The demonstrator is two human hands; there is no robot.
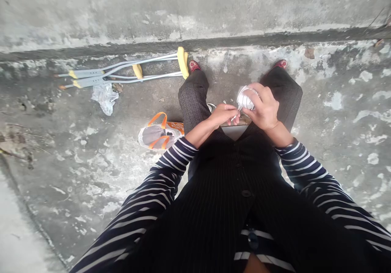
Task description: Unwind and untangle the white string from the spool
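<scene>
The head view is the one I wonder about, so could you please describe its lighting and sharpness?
In the head view, light is soft, without hard shadows on the concrete; the lower-left corner looks washed out; the white bundle in the right hand looks slightly soft.

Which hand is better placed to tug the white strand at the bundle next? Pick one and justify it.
Left, probably: the left hand pinches the strand, while the right hand grips the white bundle.

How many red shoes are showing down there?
2. The left shoe is beside the yellow pads of the crutches; the right shoe pokes out past the right trouser leg. Both are partly covered.
</scene>
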